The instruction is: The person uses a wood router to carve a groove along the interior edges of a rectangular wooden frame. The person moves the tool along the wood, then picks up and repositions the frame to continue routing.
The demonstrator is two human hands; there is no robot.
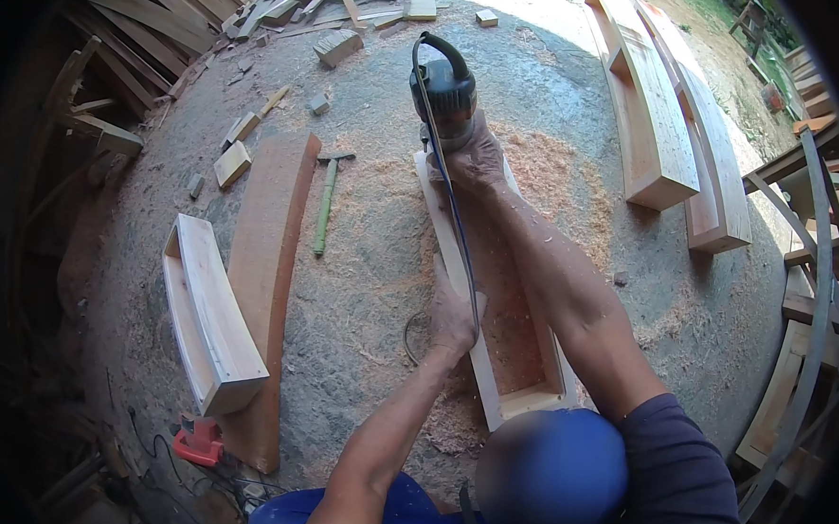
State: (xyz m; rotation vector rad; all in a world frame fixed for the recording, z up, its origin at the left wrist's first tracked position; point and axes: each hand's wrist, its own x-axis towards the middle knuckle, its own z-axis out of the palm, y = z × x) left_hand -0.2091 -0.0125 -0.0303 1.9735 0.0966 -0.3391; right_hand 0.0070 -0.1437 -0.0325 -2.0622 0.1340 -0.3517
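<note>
My right hand (477,161) is wrapped round a dark, cylindrical handheld router (444,94), which stands on the far end of a long, narrow wooden box frame (499,406). The router's black cord loops over its top and trails back toward me past my left hand. Midway along the frame, my left hand (455,311) grips the left side board, fingers over its edge. The router's base and bit are hidden by my right hand and the frame.
Left of the frame lie a green-handled hammer (327,200), a reddish plank (267,235) and a smaller box frame (213,313) on the plank. A red tool (199,442) sits at the lower left. Two long frames (650,122) rest at the right. Wood shavings (556,189) cover the floor nearby.
</note>
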